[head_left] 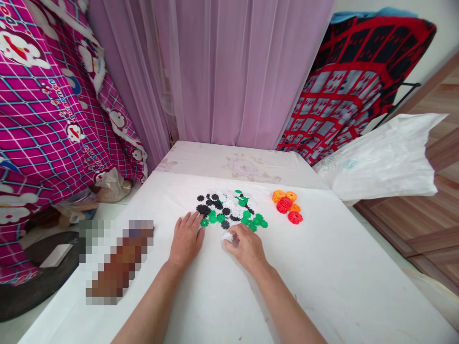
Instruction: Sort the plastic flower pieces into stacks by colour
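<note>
Notched plastic discs in white, black and green lie in a loose pile in the middle of the table. My left hand [186, 241] rests flat at the pile's near left edge, fingers stretched out beside black discs [203, 210] and a green disc [212, 217]. My right hand [247, 244] pinches a white disc [227, 236] between thumb and fingers, just in front of the pile. Behind it are white discs [233, 206] and more green discs [258, 220]. Fingers partly cover the held disc.
Orange discs [278, 196] and red discs [284, 205] form a separate group to the right. A blurred-out brown object [120, 263] lies at the left of the white-covered table [340, 277]. A white plastic bag [383, 157] hangs past the right edge; a purple curtain [229, 71] closes the back.
</note>
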A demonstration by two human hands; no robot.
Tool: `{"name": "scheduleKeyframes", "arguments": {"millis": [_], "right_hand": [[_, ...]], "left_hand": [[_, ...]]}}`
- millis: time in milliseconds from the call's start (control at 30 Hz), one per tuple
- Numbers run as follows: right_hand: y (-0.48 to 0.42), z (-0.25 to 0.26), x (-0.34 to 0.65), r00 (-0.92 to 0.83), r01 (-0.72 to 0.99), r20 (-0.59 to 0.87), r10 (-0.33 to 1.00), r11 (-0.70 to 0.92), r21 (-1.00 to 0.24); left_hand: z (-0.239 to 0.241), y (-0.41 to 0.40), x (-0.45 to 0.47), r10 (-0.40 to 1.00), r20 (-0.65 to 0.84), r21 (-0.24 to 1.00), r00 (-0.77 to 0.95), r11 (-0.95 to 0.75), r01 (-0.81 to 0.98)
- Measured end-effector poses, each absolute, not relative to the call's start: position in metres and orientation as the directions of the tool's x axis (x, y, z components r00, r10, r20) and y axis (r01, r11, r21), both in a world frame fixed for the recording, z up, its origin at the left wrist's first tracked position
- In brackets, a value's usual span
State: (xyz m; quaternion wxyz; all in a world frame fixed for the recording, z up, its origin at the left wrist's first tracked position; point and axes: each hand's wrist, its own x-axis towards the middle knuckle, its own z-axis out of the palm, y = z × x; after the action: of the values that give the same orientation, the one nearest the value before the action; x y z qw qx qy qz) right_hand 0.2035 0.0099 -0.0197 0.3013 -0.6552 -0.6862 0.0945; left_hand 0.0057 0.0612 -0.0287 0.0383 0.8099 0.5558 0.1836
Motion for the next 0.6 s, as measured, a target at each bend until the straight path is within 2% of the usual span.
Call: {"name": "scheduleKeyframes", "arguments": {"millis": [367, 600], "right_hand": [[0.0103, -0.0201, 0.2002, 0.04, 0.858, 0.258, 0.965, 0.1, -0.504], [0.0078, -0.0204, 0.2064, 0.025, 0.828, 0.251, 0.968, 0.12, -0.547]], "left_hand": [[-0.0258, 0.0603, 0.0069, 0.923, 0.222, 0.261, 0.314, -0.366, 0.893], [-0.0276, 0.0606, 0.0062, 0.918, 0.245, 0.262, 0.311, -0.372, 0.891]]}}
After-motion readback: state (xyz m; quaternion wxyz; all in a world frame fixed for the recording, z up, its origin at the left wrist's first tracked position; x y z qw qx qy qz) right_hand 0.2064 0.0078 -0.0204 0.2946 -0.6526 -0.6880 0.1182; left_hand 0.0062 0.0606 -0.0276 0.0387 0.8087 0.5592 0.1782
